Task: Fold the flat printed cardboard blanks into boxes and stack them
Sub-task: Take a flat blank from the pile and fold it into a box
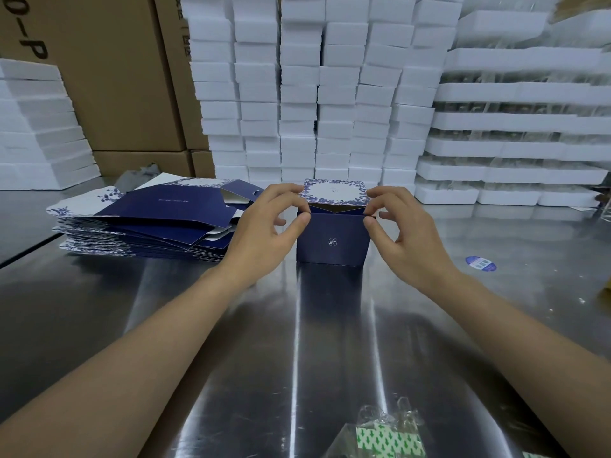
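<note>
Navy printed box [334, 241] stands upright on the steel surface [297, 342], left hand [274, 223] and right hand [398, 226] each in a thumb-and-forefinger grip on its top corners, probably squaring the walls to tuck the floral lid [334, 192], with flat blanks [148, 216] stacked left of it.

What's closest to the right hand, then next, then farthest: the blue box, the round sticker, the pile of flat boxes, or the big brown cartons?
1. Navy box: the right hand pinches its top corner.
2. Round blue sticker: lying off to the right.
3. Pile of flat blanks: left, past the left hand.
4. Brown cartons: far back left.
</note>
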Action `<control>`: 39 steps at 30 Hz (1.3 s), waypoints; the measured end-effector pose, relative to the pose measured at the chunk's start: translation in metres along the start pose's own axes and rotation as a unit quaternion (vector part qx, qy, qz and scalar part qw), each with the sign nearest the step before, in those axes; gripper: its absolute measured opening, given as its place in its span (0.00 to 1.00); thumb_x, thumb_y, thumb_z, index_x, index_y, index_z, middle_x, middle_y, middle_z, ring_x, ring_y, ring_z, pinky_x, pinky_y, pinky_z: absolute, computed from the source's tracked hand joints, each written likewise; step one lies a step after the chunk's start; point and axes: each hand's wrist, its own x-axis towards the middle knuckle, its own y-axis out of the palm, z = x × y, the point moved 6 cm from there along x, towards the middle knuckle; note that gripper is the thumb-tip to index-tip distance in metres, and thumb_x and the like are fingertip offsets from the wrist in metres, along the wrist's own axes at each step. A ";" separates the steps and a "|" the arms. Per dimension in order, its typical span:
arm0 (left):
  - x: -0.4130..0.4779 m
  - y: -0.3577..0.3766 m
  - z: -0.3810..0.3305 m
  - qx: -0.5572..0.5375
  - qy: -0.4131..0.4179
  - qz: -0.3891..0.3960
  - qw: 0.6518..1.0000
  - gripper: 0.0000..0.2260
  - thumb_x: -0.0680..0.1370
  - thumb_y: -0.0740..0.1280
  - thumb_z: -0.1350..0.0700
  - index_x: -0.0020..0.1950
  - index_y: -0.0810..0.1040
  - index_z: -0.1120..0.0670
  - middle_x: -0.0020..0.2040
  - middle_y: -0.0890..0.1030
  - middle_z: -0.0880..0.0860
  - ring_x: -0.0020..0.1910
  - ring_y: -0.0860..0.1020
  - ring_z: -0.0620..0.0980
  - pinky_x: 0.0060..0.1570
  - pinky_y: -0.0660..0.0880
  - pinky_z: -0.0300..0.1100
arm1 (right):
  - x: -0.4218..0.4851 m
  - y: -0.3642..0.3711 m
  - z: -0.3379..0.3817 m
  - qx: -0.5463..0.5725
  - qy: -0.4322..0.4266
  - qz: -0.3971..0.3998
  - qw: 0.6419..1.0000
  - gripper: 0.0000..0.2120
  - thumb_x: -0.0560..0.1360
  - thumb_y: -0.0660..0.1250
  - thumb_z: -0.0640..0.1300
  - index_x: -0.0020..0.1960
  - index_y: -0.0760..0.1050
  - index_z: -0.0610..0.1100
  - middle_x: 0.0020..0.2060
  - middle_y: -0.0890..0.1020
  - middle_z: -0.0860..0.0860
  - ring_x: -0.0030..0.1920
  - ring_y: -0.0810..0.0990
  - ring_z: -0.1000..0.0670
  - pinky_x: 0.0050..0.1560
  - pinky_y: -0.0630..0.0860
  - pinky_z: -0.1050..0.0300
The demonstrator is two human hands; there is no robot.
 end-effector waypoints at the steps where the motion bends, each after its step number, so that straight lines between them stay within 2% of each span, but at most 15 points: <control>1: -0.001 0.000 0.001 -0.004 -0.002 0.001 1.000 0.08 0.82 0.70 0.51 0.60 0.81 0.41 0.68 0.76 0.36 0.66 0.76 0.41 0.58 0.82 0.50 | -0.001 0.000 0.000 0.006 0.001 0.001 1.000 0.09 0.81 0.68 0.40 0.61 0.77 0.47 0.63 0.77 0.55 0.64 0.77 0.55 0.64 0.78 0.50; 3: -0.002 0.001 0.003 -0.017 -0.019 0.016 1.000 0.18 0.81 0.72 0.48 0.70 0.75 0.36 0.68 0.75 0.36 0.69 0.73 0.38 0.59 0.81 0.46 | -0.002 0.001 -0.003 0.017 0.020 0.009 1.000 0.18 0.80 0.69 0.42 0.69 0.73 0.48 0.64 0.77 0.56 0.66 0.76 0.55 0.64 0.78 0.52; 5: -0.003 0.004 0.005 -0.018 -0.039 0.029 0.999 0.24 0.80 0.73 0.48 0.75 0.72 0.37 0.70 0.75 0.38 0.71 0.72 0.37 0.59 0.80 0.43 | -0.003 0.002 -0.006 0.008 0.036 0.016 0.999 0.20 0.80 0.70 0.43 0.71 0.72 0.49 0.65 0.77 0.55 0.66 0.76 0.57 0.64 0.77 0.53; 8: -0.004 0.006 0.005 0.003 -0.035 0.015 0.999 0.20 0.81 0.74 0.51 0.73 0.77 0.43 0.67 0.77 0.38 0.67 0.75 0.37 0.57 0.81 0.44 | -0.003 0.003 -0.007 -0.029 0.023 0.018 0.999 0.16 0.80 0.70 0.42 0.68 0.75 0.48 0.62 0.78 0.56 0.62 0.75 0.59 0.63 0.77 0.52; 11: -0.004 0.004 0.000 0.001 -0.025 -0.014 1.000 0.14 0.82 0.73 0.53 0.67 0.81 0.45 0.62 0.79 0.37 0.63 0.78 0.37 0.51 0.80 0.40 | -0.002 0.003 -0.006 -0.038 0.021 0.015 0.999 0.14 0.81 0.69 0.42 0.65 0.76 0.49 0.59 0.78 0.56 0.60 0.76 0.59 0.62 0.76 0.53; 15: -0.003 0.002 -0.004 0.010 -0.022 -0.024 0.999 0.12 0.81 0.73 0.53 0.65 0.82 0.46 0.59 0.79 0.35 0.60 0.78 0.37 0.46 0.79 0.36 | -0.001 0.003 -0.004 -0.037 0.027 0.014 0.999 0.14 0.81 0.69 0.42 0.65 0.75 0.49 0.58 0.78 0.57 0.59 0.76 0.58 0.61 0.76 0.57; 19: -0.003 0.002 -0.004 0.011 -0.025 -0.029 0.999 0.12 0.82 0.73 0.53 0.65 0.81 0.47 0.59 0.79 0.37 0.59 0.78 0.36 0.46 0.77 0.33 | -0.002 0.003 -0.004 -0.003 0.047 0.016 0.999 0.18 0.79 0.66 0.41 0.68 0.73 0.51 0.60 0.78 0.57 0.61 0.78 0.57 0.61 0.76 0.62; 22: -0.003 0.001 -0.001 -0.012 -0.043 -0.047 0.998 0.14 0.82 0.71 0.56 0.68 0.79 0.46 0.61 0.80 0.39 0.60 0.78 0.36 0.50 0.75 0.29 | 0.000 0.003 -0.004 0.007 0.037 0.025 0.999 0.26 0.77 0.63 0.31 0.71 0.73 0.51 0.60 0.80 0.55 0.61 0.79 0.56 0.63 0.76 0.62; 24: -0.003 0.000 0.002 -0.032 -0.064 -0.063 0.995 0.16 0.83 0.71 0.58 0.69 0.77 0.46 0.62 0.82 0.42 0.60 0.79 0.36 0.52 0.72 0.25 | 0.000 0.004 -0.002 -0.014 0.009 0.041 0.999 0.29 0.78 0.65 0.28 0.74 0.72 0.50 0.62 0.79 0.55 0.60 0.78 0.58 0.64 0.76 0.61; 26: -0.003 -0.001 0.005 -0.042 -0.078 -0.070 0.994 0.17 0.83 0.70 0.59 0.69 0.77 0.44 0.62 0.83 0.43 0.59 0.79 0.36 0.51 0.71 0.24 | 0.001 0.005 -0.001 -0.041 -0.017 0.054 0.998 0.29 0.79 0.68 0.30 0.75 0.72 0.52 0.63 0.77 0.58 0.60 0.77 0.61 0.64 0.76 0.59; 29: -0.003 -0.003 0.004 -0.050 -0.086 -0.084 0.992 0.19 0.83 0.68 0.62 0.67 0.76 0.40 0.62 0.82 0.42 0.60 0.79 0.37 0.50 0.75 0.30 | 0.001 0.006 0.006 -0.082 -0.047 0.061 0.994 0.29 0.79 0.72 0.34 0.74 0.71 0.56 0.65 0.73 0.60 0.59 0.76 0.59 0.61 0.79 0.52; 31: -0.002 -0.005 0.002 -0.050 -0.089 -0.094 0.990 0.19 0.83 0.67 0.63 0.68 0.76 0.41 0.63 0.82 0.40 0.62 0.79 0.38 0.56 0.79 0.40 | 0.001 0.003 0.014 -0.106 -0.082 0.054 0.989 0.29 0.78 0.75 0.37 0.73 0.72 0.56 0.67 0.73 0.57 0.62 0.76 0.55 0.62 0.79 0.51; 33: -0.001 -0.008 -0.007 -0.049 -0.075 -0.105 0.990 0.19 0.83 0.66 0.63 0.69 0.76 0.43 0.64 0.82 0.39 0.64 0.78 0.39 0.62 0.79 0.46 | 0.000 0.000 0.025 -0.130 -0.120 0.045 0.983 0.28 0.76 0.77 0.40 0.73 0.73 0.54 0.69 0.74 0.53 0.65 0.76 0.49 0.64 0.77 0.51; 36: -0.001 -0.010 -0.030 -0.022 -0.011 -0.109 0.994 0.19 0.82 0.64 0.64 0.69 0.78 0.44 0.64 0.81 0.38 0.67 0.78 0.44 0.66 0.76 0.51 | -0.001 0.004 0.042 -0.166 -0.181 0.047 0.968 0.29 0.74 0.80 0.47 0.73 0.77 0.52 0.73 0.74 0.48 0.69 0.75 0.43 0.66 0.75 0.46; 39: -0.005 -0.006 -0.059 0.039 0.079 -0.097 0.991 0.22 0.78 0.64 0.64 0.69 0.78 0.46 0.63 0.81 0.39 0.65 0.78 0.45 0.67 0.73 0.52 | -0.004 0.014 0.053 -0.172 -0.220 0.067 0.958 0.35 0.72 0.81 0.54 0.76 0.74 0.52 0.80 0.66 0.44 0.80 0.65 0.39 0.77 0.66 0.40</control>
